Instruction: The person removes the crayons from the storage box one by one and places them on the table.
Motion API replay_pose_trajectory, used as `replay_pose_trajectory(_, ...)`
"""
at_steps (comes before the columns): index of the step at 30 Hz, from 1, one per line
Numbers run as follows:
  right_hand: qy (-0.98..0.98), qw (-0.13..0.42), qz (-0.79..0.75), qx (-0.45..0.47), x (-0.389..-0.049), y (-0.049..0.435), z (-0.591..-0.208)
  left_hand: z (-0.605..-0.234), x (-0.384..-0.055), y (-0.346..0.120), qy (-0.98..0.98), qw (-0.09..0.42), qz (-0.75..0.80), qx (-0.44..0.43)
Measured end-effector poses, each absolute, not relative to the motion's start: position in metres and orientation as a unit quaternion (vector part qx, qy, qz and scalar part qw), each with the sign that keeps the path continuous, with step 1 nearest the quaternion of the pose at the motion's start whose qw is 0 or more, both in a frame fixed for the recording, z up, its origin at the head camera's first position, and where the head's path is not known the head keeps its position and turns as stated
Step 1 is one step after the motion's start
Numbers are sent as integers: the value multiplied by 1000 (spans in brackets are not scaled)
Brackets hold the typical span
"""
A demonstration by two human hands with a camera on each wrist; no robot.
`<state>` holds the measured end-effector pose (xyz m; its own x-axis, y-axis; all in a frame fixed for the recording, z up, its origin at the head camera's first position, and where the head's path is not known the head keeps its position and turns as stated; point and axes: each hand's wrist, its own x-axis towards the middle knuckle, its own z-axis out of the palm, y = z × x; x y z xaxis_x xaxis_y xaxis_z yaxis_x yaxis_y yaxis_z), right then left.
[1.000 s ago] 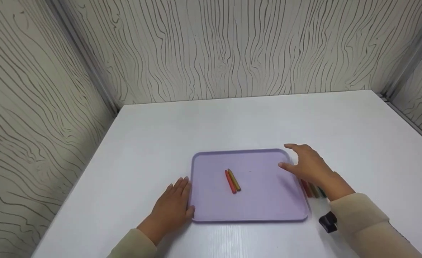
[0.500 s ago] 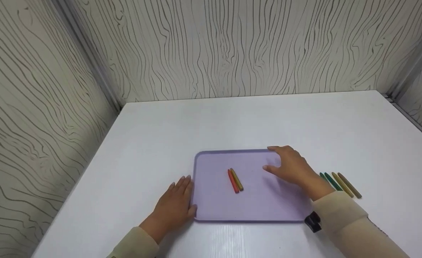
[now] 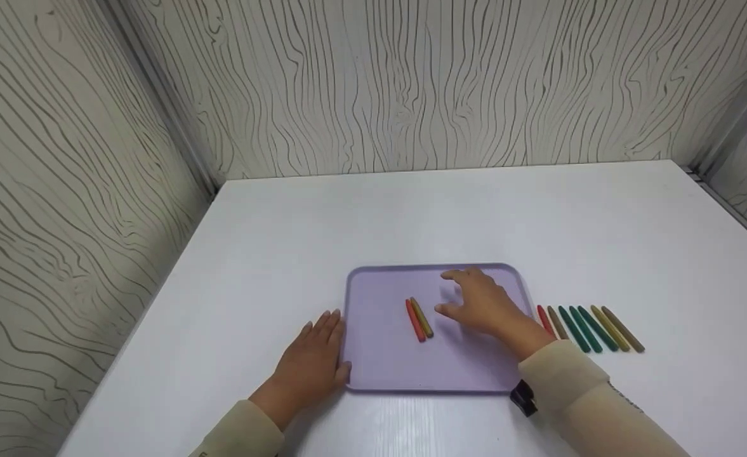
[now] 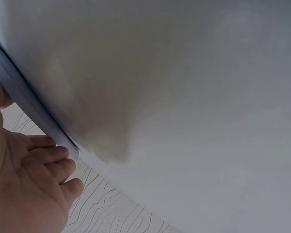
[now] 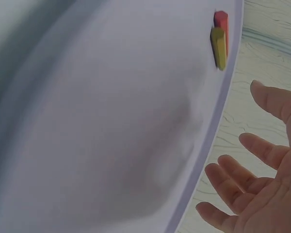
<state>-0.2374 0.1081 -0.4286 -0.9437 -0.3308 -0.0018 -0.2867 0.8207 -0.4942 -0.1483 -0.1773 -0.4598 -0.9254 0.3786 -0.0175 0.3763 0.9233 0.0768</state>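
Observation:
A red crayon (image 3: 414,320) and an olive-gold crayon (image 3: 422,317) lie side by side on a purple tray (image 3: 386,374). My right hand (image 3: 480,303) hovers over the tray's right half, thumb and fingers spread with nothing between them. In the right wrist view the right hand (image 5: 262,179) is apart from both crayons. My left hand (image 3: 310,358) rests at the tray's left edge, fingers fairly straight and thumb at the rim. The left wrist view shows the left hand (image 4: 34,179) beside the tray edge (image 4: 34,107).
Right of the tray, a row of several crayons lies on the white table (image 3: 271,241): a red crayon (image 3: 545,320), a brown one, green crayons (image 3: 574,329) and gold-brown ones (image 3: 622,329). Part of the row hides behind the right forearm. Patterned walls (image 3: 398,89) enclose the table.
My right hand has moved left from the tray's right edge towards the two crayons, uncovering the row on the table. The left hand stays at the tray's edge.

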Motion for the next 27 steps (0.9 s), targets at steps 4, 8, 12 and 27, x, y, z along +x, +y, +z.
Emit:
replay_pose_trajectory(4,953,53,-252,-161,-236,97,-432,-461,-149,-178,980,11,34,195)
replay_pose_trajectory(8,951,57,-252,-170,-236,86,-437,-462,-149,-179,980,6,36,198)
replay_pose_trajectory(12,948,65,-259,-174,-236,79,-441,-462,-150,-179,979,6,37,200)
replay_pose_trajectory(27,936,67,-290,-187,-234,70,-448,-460,-148,-178,979,8,48,198)
